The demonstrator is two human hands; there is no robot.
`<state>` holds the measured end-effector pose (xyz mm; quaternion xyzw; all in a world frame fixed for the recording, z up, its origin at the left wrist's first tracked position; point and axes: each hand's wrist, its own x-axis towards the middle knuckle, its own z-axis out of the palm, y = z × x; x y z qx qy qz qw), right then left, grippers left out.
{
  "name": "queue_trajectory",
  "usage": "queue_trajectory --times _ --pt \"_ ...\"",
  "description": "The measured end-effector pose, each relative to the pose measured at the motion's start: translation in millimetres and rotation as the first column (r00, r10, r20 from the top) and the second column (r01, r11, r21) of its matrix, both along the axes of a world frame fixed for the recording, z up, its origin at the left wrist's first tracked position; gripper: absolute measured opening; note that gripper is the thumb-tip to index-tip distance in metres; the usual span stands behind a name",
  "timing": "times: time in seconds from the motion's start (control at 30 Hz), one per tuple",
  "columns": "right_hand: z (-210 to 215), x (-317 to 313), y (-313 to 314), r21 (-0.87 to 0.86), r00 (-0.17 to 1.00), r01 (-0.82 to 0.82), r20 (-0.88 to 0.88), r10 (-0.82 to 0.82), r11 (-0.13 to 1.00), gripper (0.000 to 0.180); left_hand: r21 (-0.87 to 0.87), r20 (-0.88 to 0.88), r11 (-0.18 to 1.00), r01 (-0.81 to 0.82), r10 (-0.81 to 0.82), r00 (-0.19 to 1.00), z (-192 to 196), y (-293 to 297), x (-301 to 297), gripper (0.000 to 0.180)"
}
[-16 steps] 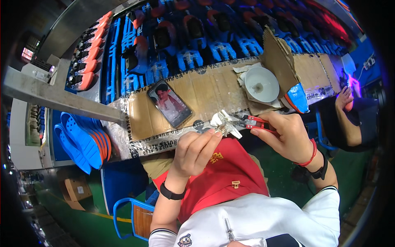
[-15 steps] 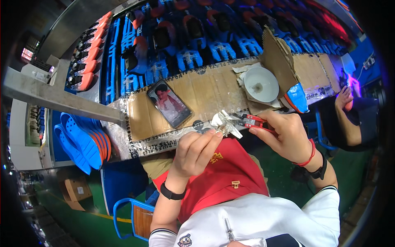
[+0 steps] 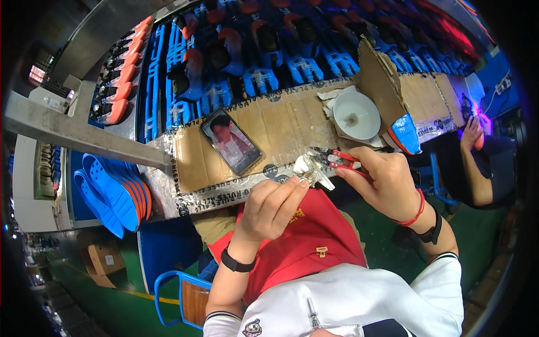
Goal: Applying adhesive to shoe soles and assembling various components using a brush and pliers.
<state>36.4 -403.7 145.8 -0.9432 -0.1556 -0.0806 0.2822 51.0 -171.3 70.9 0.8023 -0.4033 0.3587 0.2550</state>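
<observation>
Hands: A worker's left hand (image 3: 266, 208) pinches the near end of a small whitish shiny piece between bent fingertips, while the right hand (image 3: 387, 182) grips a red-handled tool.
Shoe rows: Blue and orange footwear (image 3: 306, 67) fills the area beyond the bench in long ranks, well apart from both hands.
Bench: Flattened cardboard (image 3: 275, 126), edged with printed clear wrap, covers the surface just beyond the fingers.
Co-worker: At the far right, another person's arm (image 3: 478, 168) reaches toward an orange-toned item under violet light.
Apron: Bright red cloth (image 3: 303, 241) spreads across the worker's lap, below the hands.
Stacked clogs: Blue shoes with orange edges (image 3: 112, 191) lean together at the bench's left end.
Bowl: A round pale bowl (image 3: 357, 115) with a dark patch inside sits beyond the right hand, beside an upright cardboard flap (image 3: 382, 76).
Phone: A lit handset (image 3: 231, 141) lies face up on the cardboard, beyond the left hand.
Tool: Its red handles (image 3: 343, 159) point toward the right palm, and its dark head meets the piece; whether it bites is unclear.
Piece: The crumpled-looking whitish item (image 3: 306, 165) is between the two hands, above the bench's near edge.
</observation>
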Motion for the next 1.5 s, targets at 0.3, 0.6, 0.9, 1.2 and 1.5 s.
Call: queue_trajectory --times 0.3,0.6,0.9,1.2,1.5 --pt "5 4 -6 0.202 0.981 0.016 -0.190 0.023 0.979 0.024 -0.024 -0.002 1.000 0.002 -0.002 1.000 -3 3 1 0.036" --pt "1 9 -10 0.320 0.939 0.095 -0.342 0.022 0.943 0.028 -0.043 0.007 0.999 0.020 -0.020 1.000 -5 0 4 0.033" --pt "0 12 -10 0.343 0.909 0.127 -0.415 0.029 0.931 0.028 -0.060 -0.013 0.998 -0.016 0.015 1.000 -8 -3 1 0.036" --pt "7 12 -13 0.297 0.917 0.147 -0.398 -0.018 0.944 0.027 -0.058 -0.030 0.998 -0.028 0.026 0.999 -7 -5 1 0.036" --pt "12 10 -7 0.234 0.939 0.108 -0.342 -0.022 0.966 0.026 -0.076 -0.034 0.996 -0.054 0.052 0.998 -7 -5 3 0.039"
